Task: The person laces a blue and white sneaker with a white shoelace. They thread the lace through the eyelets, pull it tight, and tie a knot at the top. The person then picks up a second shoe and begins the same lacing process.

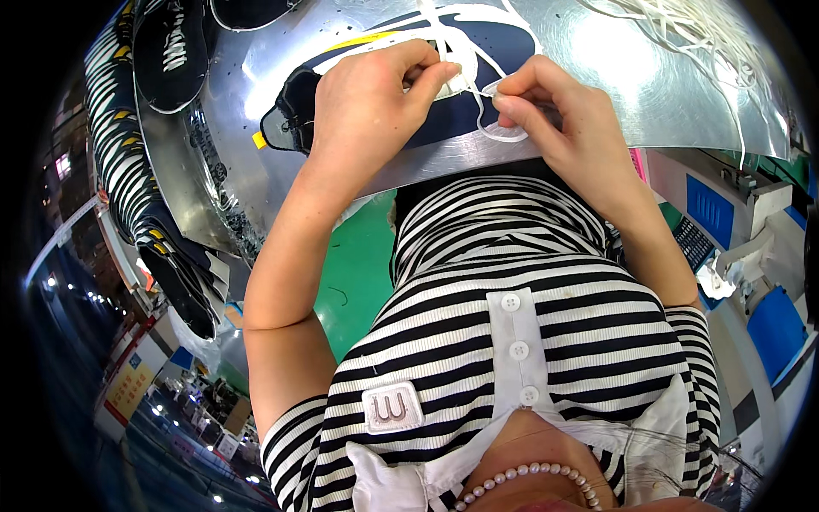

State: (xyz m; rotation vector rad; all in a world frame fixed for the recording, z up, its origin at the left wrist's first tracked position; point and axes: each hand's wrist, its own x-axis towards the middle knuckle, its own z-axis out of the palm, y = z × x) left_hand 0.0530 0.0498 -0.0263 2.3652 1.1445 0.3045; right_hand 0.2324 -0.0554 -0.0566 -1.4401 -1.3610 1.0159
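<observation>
Lacing work proceeds at the near edge of the metal counter, where the dark navy shoe upper lies flat. Left hand presses on the upper, fingertips pinching the white lace. Right hand pinches the lace loop just beside it. Recommended practice: keep the upper pinned, draw the loop evenly, and avoid twisting. Spare laces lie at far right.

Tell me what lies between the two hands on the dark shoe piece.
In the head view, white lace runs between the left hand and right hand, crossing the dark shoe piece; both hands pinch it.
</observation>
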